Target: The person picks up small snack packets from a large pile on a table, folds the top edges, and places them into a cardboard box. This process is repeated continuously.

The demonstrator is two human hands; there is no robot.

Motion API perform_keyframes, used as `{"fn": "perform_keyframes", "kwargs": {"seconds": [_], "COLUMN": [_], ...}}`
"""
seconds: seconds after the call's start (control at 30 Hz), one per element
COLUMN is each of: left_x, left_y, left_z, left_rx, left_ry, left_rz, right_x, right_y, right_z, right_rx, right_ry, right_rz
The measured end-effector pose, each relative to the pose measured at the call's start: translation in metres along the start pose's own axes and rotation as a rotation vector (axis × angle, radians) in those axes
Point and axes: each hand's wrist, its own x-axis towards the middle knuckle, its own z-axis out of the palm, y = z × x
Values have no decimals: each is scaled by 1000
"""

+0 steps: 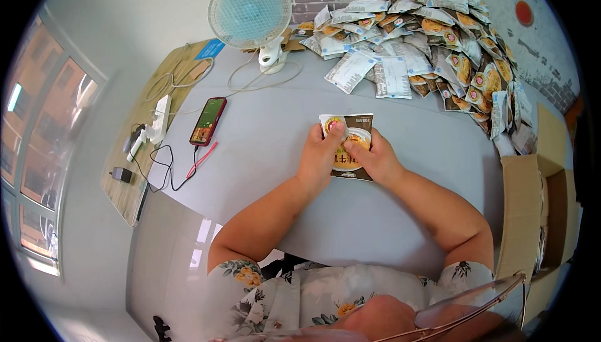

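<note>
Between both hands is a brown and white food packet [353,160] with a picture of a bowl on its front. The printed side faces up, and its writing looks upside down from here. My left hand [323,147] grips the left edge, thumb pressed on the upper front. On the opposite edge my right hand [378,156] has its thumb across the middle. The fingers of both hands are hidden behind the packet. Beyond them a large heap of similar packets [394,55] covers the back right of the grey table [263,154], some with white backs up.
An open cardboard box [521,215] stands at the right. A white desk fan [251,13] is at the back. To the left lie a phone [208,121] with a cable, a power strip [162,119] and a black adapter [121,174].
</note>
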Motion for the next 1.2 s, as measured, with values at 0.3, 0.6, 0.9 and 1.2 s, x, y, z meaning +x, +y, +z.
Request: {"fn": "perform_keyframes", "kwargs": {"seconds": [0.3,0.6,0.9,1.2], "left_x": [-12,-21,-21,-18], "left_y": [-4,7,15,13], "left_z": [-12,-4,-9,-18], "left_rx": [42,-143,-136,-135], "left_ry": [-27,-47,-51,-125], "left_rz": [258,-22,-66,-44], "right_x": [-10,-25,-31,-33], "right_y": [-13,-12,-16,-12], "right_z": [8,7,17,15], "right_rx": [-248,-297,-95,-191], "right_ry": [-176,-220,-187,-244], "right_rz": [75,-78,-18,-109]}}
